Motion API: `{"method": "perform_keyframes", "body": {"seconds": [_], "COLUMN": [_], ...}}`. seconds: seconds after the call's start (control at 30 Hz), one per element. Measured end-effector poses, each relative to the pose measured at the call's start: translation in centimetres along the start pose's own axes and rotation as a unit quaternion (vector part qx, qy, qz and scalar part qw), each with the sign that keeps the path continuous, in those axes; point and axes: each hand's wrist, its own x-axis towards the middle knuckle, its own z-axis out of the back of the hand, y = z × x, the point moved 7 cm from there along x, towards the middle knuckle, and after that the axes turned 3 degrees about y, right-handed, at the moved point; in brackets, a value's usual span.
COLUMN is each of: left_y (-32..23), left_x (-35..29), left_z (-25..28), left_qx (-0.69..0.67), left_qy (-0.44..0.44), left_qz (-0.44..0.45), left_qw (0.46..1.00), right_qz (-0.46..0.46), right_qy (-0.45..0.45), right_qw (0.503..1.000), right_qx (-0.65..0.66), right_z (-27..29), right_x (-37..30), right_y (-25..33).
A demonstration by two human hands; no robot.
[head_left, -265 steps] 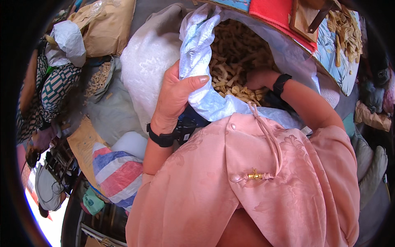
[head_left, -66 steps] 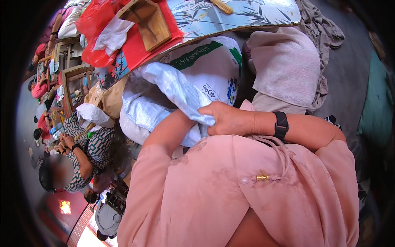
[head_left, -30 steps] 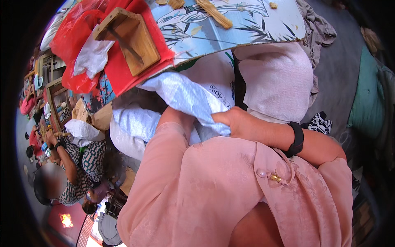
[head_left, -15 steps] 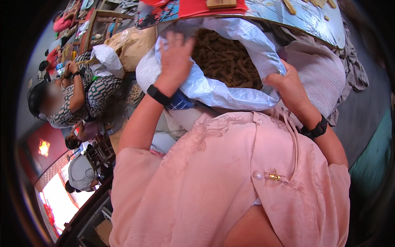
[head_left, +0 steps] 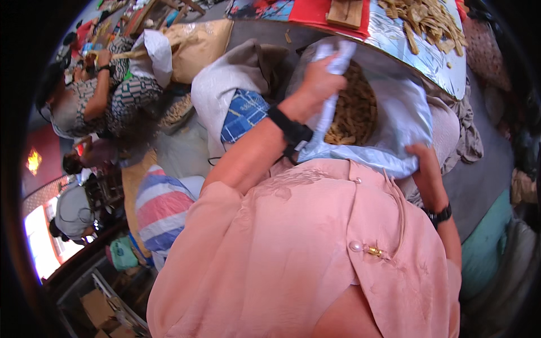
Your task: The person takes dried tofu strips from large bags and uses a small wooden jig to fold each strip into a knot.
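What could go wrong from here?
The left hand and right hand hold the sack by its soft rim; if either slips, the mouth could fold in and some pieces might spill. Also, the loose pile lies near the edge of the table, so a bump could knock bits off.

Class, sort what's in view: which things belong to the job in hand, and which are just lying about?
In use:
white-blue sack, its rim held by the left hand and right hand
brown pieces inside it

Apparently just lying about, untouched by these hands:
striped red-white-blue bag
brown paper bag
small green bag
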Motion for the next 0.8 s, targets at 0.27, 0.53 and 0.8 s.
{"method": "perform_keyframes", "body": {"seconds": [0.27,0.53,0.8], "left_y": [-6.6,-9.2,-6.9], "left_x": [-2.4,1.0,1.0], "left_z": [-10.1,-0.4,6.8], "left_qx": [0.200,0.224,0.283], "left_qy": [0.080,0.035,0.020], "left_qz": [-0.245,-0.295,-0.201], "left_qw": [0.946,0.928,0.938], "right_qz": [-0.110,0.097,-0.079], "right_qy": [-0.057,0.144,0.085], "right_qw": [0.992,0.874,0.991], "right_qx": [-0.030,-0.453,-0.064], "right_z": [2.7,-6.1,-9.3], "right_x": [-3.2,-0.5,0.0], "right_y": [-3.2,-1.1,-0.4]}}
